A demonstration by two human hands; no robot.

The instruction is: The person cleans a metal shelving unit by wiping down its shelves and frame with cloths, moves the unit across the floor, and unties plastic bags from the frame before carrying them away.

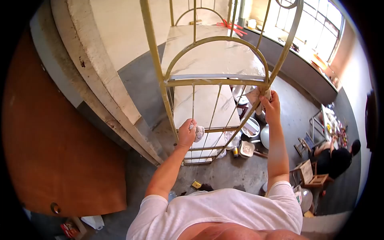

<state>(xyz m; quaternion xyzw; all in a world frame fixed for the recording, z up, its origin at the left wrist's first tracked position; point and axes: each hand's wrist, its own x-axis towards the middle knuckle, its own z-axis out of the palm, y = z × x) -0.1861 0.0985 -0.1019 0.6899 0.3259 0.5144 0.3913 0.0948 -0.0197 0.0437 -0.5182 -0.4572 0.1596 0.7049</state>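
Left fingers (192,124) are holding, curled closed, a crumpled greyish-white cloth (199,134) beside a thin upright metal bar (193,102); right fingers (269,105), also curled, are holding a white cloth (268,95) against the gold-painted metal frame (216,83) standing ahead. Even pressure is probably serving best.

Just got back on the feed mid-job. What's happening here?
A person in a white T-shirt stands at a gold-coloured metal frame with arched bars. The left hand holds a crumpled white cloth at a thin upright bar; the right hand grips a pale cloth strip against the right post. White marbled panels show behind the bars. Another person in black sits off to the right.
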